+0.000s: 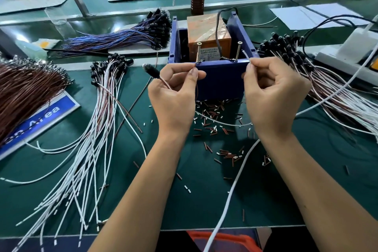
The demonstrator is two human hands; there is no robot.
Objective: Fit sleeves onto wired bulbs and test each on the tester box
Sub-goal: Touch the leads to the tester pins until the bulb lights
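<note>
The wired bulb [151, 70], black-sleeved, is held just left of the tester box [222, 80]; its brown lead is pinched by the left hand [176, 90], its white lead by the right hand [274, 90], at the box's front rim.

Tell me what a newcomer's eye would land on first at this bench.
First, the two hands in the middle: the left hand and right hand each pinch a wire end at the two screws standing on the blue box. A black-sleeved bulb sticks out left of the left hand. Next, fans of wired bulbs on the green table, and cut bits of sleeve scattered below the box.
</note>
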